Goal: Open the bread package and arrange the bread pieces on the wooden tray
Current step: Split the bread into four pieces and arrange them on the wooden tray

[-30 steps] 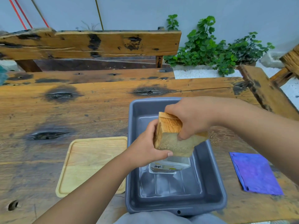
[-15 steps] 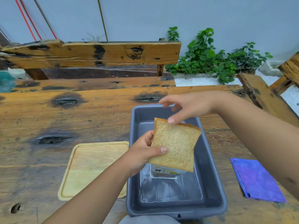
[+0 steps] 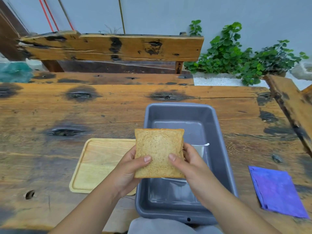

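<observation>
You hold the bread (image 3: 158,152) up with both hands, its broad face turned toward you, above the near left corner of the grey tub (image 3: 219,125). Your left hand (image 3: 128,168) clamps the lower left edge, thumb pressed on the front and the other fingers hidden behind. Your right hand (image 3: 187,162) grips the lower right edge the same way, thumb on the face. A second crust edge peeks out along the right side, so more than one slice may be pinched together; you cannot tell how many. The clear bread package (image 3: 200,149) lies in the tub behind the bread. The wooden tray (image 3: 101,164) sits on the table (image 3: 84,112) just left of the tub, bare. A purple cloth (image 3: 276,191) lies well to the right.
</observation>
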The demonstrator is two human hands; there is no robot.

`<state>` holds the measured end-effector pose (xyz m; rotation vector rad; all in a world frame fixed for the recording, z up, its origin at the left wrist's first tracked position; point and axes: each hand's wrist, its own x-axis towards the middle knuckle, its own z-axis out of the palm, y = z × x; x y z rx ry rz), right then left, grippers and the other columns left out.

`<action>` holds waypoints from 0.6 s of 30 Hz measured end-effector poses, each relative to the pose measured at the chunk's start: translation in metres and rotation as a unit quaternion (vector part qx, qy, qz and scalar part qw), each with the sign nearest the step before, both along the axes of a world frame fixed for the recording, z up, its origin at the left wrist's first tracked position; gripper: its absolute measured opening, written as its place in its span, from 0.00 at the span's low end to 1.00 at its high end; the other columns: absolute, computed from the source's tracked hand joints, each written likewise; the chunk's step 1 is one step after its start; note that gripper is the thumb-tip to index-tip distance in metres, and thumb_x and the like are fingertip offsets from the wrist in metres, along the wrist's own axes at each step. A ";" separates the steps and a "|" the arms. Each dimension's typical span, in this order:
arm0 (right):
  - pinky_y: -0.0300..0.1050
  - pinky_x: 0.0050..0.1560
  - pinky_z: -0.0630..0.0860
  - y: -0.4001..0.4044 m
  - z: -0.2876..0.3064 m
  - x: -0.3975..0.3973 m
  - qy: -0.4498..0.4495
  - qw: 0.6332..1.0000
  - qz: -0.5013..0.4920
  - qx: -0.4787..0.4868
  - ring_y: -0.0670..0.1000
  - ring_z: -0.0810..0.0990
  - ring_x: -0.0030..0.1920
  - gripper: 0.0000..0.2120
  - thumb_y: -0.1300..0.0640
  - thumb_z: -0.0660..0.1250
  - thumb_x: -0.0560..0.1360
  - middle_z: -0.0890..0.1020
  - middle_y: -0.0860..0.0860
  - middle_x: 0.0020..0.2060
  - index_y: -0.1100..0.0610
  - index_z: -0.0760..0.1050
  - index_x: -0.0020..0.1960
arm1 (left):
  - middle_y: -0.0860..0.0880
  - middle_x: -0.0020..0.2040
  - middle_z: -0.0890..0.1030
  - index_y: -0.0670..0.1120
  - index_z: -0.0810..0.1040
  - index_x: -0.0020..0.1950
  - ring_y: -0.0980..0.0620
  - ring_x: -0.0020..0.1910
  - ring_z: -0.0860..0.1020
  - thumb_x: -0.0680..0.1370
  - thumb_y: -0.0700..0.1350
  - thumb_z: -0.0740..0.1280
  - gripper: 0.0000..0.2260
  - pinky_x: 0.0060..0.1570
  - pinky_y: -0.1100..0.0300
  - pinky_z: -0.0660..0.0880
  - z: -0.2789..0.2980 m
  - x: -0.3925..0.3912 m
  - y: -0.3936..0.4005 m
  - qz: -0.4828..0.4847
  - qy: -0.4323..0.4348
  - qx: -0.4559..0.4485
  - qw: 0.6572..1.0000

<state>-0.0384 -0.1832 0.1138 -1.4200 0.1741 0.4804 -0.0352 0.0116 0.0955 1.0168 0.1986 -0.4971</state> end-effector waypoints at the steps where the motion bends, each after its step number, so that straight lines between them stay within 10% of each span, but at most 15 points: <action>1: 0.39 0.47 0.80 0.005 -0.002 0.000 -0.002 1.000 -0.005 0.002 0.43 0.82 0.54 0.34 0.38 0.77 0.58 0.83 0.39 0.52 0.42 0.72 0.62 | 0.37 0.61 0.80 0.41 0.74 0.66 0.38 0.60 0.79 0.68 0.41 0.75 0.26 0.51 0.51 0.79 -0.001 -0.003 0.004 0.009 -0.003 0.010 1.000; 18: 0.50 0.57 0.78 0.192 -0.090 0.009 0.043 0.992 0.055 -0.101 0.44 0.81 0.54 0.35 0.39 0.71 0.60 0.81 0.41 0.55 0.45 0.69 0.65 | 0.43 0.59 0.83 0.44 0.72 0.68 0.44 0.59 0.80 0.74 0.42 0.72 0.23 0.58 0.51 0.77 -0.063 -0.027 0.165 0.078 0.046 0.181 0.979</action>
